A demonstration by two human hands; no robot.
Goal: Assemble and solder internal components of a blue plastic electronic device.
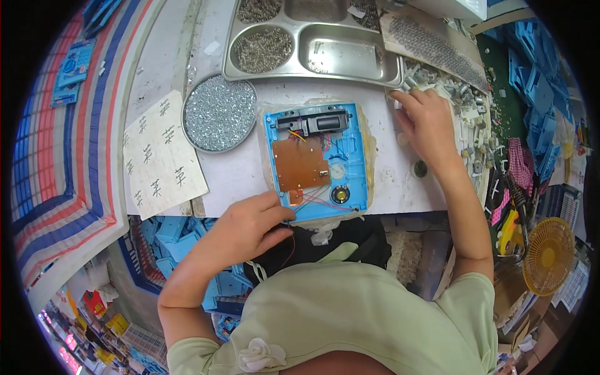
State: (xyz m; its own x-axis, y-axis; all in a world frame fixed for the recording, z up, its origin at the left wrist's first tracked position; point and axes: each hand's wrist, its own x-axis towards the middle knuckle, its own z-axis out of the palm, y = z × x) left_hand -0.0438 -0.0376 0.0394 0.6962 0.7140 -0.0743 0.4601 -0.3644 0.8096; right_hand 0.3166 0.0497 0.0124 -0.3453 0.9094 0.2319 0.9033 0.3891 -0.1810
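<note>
- On the pale tabletop (231,178), near its front edge: a blue casing (351,153), roughly square, lying open side up on crinkled clear film (373,156).
- Inside the casing: a plain brown circuit board (300,164) filling much of the left half; a black oblong module (322,122) along the far side, with yellow and red wires beside it; a whitish disc (337,170) right of the board; a round black part with a yellow centre (340,195) near the front right; a small copper-coloured piece (295,198) at the front left, with thin red and grey wires running across.
- At the casing's front left corner: the left hand (250,226), fingers loosely curled, thumb set apart from the forefinger; impossible to tell whether pinching a wire.
- Beyond the casing's far right corner: the right hand (428,122), fingers bent, thumb near forefinger; impossible to tell whether gripping anything.
- Left of the casing: a round dish (184,119) full of silvery screws (220,112), then a handwritten sheet (164,159).
- Behind the casing: a steel compartment tray (350,50).
- Farther right of the casing: heaped small metal and white parts (469,115).
</note>
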